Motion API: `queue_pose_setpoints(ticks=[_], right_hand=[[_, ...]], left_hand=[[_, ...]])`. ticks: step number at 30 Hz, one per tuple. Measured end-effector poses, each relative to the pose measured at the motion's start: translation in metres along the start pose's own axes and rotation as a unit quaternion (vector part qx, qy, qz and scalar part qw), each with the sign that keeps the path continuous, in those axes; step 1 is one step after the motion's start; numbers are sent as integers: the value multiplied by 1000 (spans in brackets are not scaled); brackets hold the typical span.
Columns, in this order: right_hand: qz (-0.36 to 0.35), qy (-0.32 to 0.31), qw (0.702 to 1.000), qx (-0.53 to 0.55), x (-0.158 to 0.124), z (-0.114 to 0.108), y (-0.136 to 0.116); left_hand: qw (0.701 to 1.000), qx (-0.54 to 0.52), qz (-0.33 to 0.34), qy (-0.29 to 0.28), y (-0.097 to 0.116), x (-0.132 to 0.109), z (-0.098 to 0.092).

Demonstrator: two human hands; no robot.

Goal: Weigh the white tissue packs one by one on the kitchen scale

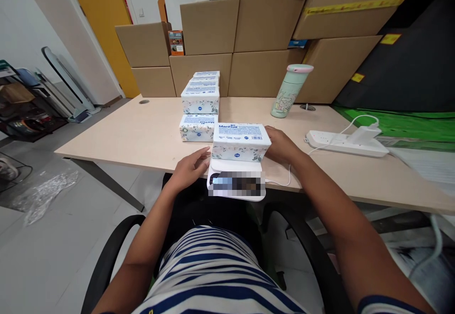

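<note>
A tissue pack (pixel 241 150) with blue print and a floral side sits over a white flat device (pixel 236 165) at the table's front edge. My right hand (pixel 280 144) is at the pack's right end, gripping it, its fingertips hidden behind the pack. My left hand (pixel 190 169) rests by the device's left edge, fingers loosely bent and apart, holding nothing. The device's front panel is pixelated, and a white cable runs off its right side. Just behind, to the left, lies another tissue pack (pixel 198 134). Farther back, several similar packs (pixel 200 105) form a row.
A green tumbler (pixel 289 91) with a pink lid stands back right. A white power strip (pixel 346 143) with a plugged-in adapter lies on the right. Stacked cardboard boxes (pixel 263 75) line the table's back edge. Chair armrests (pixel 302 238) flank my body.
</note>
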State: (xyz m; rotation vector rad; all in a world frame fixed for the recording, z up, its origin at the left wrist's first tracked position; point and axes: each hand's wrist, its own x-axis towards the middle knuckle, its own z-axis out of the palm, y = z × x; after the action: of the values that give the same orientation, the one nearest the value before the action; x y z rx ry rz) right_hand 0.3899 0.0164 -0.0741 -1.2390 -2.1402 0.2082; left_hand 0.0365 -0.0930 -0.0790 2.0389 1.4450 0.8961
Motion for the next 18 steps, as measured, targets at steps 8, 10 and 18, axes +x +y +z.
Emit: queue_pose_setpoints(ticks=[8,10,18], right_hand=[[-109,429,896,40,2,-69,-45],[-176,361,916,9,-9,-79,-77],[-137,-136,964,-183,16,-39,-92]], left_hand=[[1000,-6,15,9,-2,0,2],[1000,-13,18,11,-3,-1,3],[1000,-11,20,2,-1,-1,4]])
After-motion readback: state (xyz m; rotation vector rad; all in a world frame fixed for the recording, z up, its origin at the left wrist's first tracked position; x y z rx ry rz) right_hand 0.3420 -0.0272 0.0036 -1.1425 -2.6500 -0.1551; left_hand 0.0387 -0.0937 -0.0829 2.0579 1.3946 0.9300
